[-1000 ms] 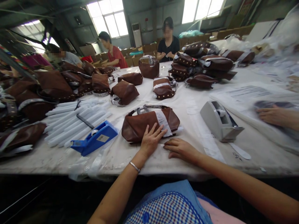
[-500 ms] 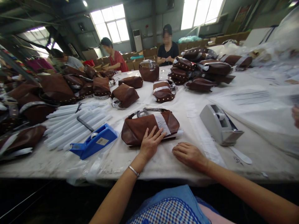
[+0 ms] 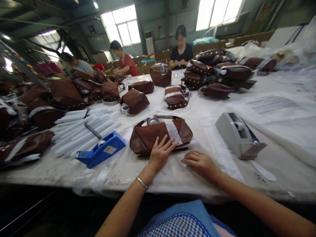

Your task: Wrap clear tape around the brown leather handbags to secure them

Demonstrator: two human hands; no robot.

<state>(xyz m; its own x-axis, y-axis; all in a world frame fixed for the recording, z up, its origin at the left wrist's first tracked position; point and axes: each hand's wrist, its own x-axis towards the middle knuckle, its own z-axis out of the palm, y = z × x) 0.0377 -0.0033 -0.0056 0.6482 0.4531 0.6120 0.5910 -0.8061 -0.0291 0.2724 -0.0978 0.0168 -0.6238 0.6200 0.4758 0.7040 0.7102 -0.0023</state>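
Note:
A brown leather handbag [image 3: 145, 140] lies on the table in front of me, a pale wrapping band [image 3: 173, 132] around its right part and its strap at the back. My left hand [image 3: 160, 153] rests flat on the bag's front, fingers spread, fingertips at the band. Just right of the bag, my right hand [image 3: 201, 164] is low over the tabletop with its fingers together. A small whitish scrap [image 3: 184, 164] shows under those fingertips, pinched by them; its material is unclear.
A blue tape dispenser [image 3: 105, 149] stands left of the bag, beside white paper rolls [image 3: 74, 131]. To the right is a grey tape dispenser [image 3: 237, 135]. More brown bags [image 3: 135, 100] lie behind and in piles. Several people work across the table [image 3: 158, 179].
The view has shifted slightly, moving the scene rightward. A whitish scrap now shows at my right fingertips. My left hand stays on the handbag. A hand at the right edge has left view.

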